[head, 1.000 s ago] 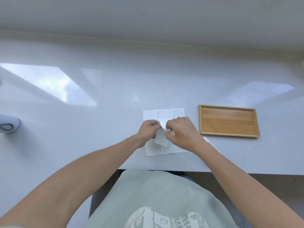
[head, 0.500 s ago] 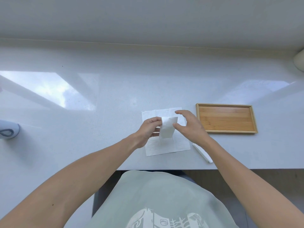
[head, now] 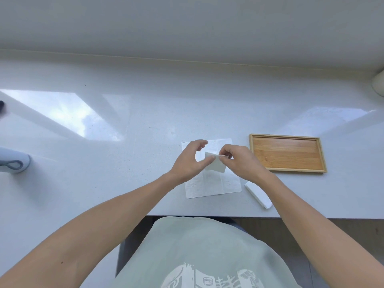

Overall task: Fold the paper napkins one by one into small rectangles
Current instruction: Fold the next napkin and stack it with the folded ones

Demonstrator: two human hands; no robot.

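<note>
A small folded white napkin [head: 216, 165] is held just above the counter, pinched at its upper right edge by my right hand [head: 241, 161]. My left hand [head: 190, 163] is at its left side, fingers spread and curved, thumb touching the napkin's left edge. Beneath both hands lies an unfolded white napkin [head: 212, 183], flat on the white counter [head: 145, 132]. A folded napkin strip [head: 258, 194] lies near the counter's front edge, under my right forearm.
An empty wooden tray [head: 287, 152] sits to the right of the napkins. A pale blue object with a grey loop [head: 12, 163] is at the far left edge. The counter's front edge runs just behind my torso.
The small folded napkin has turned from upright to nearly level. My left hand has opened and loosened its hold, while my right hand now pinches the napkin's upper edge.
</note>
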